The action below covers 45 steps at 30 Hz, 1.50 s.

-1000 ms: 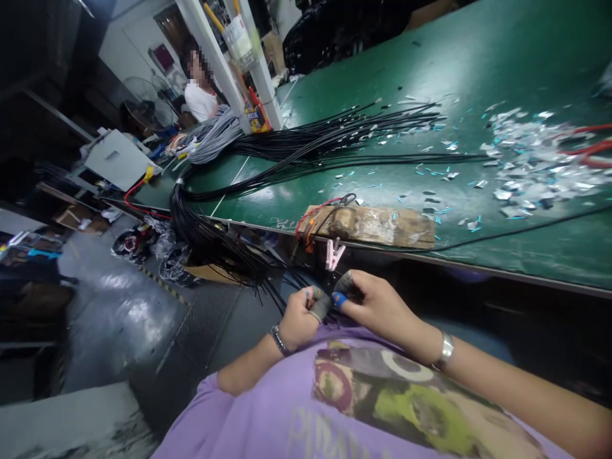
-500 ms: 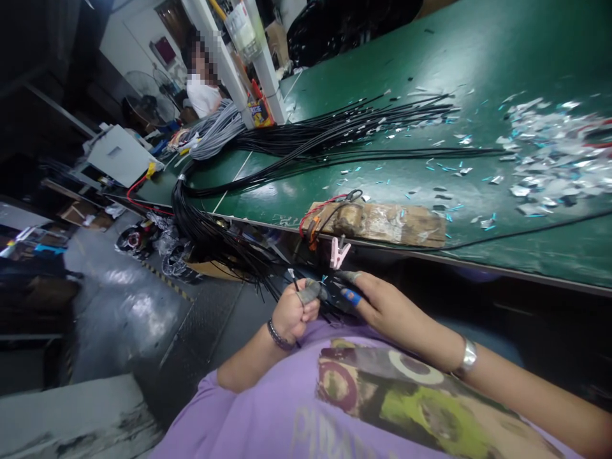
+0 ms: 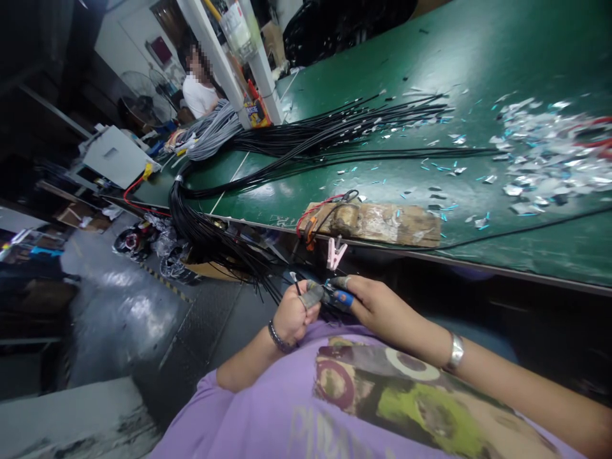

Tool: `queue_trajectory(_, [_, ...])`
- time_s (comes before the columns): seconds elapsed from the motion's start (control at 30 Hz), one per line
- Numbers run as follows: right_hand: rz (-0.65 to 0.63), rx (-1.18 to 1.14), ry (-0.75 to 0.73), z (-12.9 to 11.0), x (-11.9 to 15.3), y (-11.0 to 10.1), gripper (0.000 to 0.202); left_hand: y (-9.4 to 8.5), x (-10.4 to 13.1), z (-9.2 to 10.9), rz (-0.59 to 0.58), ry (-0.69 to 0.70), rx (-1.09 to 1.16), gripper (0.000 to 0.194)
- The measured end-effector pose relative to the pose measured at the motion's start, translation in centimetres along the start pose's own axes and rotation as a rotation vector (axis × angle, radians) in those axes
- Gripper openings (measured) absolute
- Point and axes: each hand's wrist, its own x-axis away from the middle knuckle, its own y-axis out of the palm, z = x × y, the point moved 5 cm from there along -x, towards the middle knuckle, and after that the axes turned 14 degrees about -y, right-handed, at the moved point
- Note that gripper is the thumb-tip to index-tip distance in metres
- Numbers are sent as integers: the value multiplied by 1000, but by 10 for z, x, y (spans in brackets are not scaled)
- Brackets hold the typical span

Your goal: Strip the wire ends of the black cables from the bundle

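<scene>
Below the green worktop (image 3: 430, 51), the left hand (image 3: 292, 315) and right hand (image 3: 377, 306) each close their grip on a black wire end (image 3: 294, 280), just under the pink clip (image 3: 335, 252) and wooden block (image 3: 377, 223).

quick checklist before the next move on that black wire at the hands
1. Left hand grips a black wire, end sticking up past the fist: ok.
2. Right hand meets the left at the wire, taped fingers pinching there: ok.
3. What the right fingers pinch, wire or small part: cannot tell, too small.
4. Wire bundle hangs off the table edge beside the hands, strands fanned loose: not ok if one clean strand is wanted.
5. Pink clip on the table edge sits just above the hands, apart from them: ok.
6. Foil scraps lie far from the hands: ok.
</scene>
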Motion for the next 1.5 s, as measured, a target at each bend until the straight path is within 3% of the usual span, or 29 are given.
queue_trajectory(0.3, [-63,29,-9,0,-3,3,20,0,3,0,12,-44,-6,44])
queue_trajectory(0.7, [-8,48,-65,-4,-2,1,19,-2,0,-5,-163,-96,152,32])
queue_trajectory(0.97, [-8,80,-78,-6,-3,1,20,0,2,-3,-169,-85,198,37])
queue_trajectory(1.17, [16,55,-42,-1,1,3,22,-6,6,10,-107,35,217,41])
queue_trajectory(1.3, [63,6,-9,-4,2,-3,22,-8,6,10,27,133,159,43])
queue_trajectory(1.5, [37,-33,-19,-12,0,-5,23,-10,8,3,185,250,-44,46])
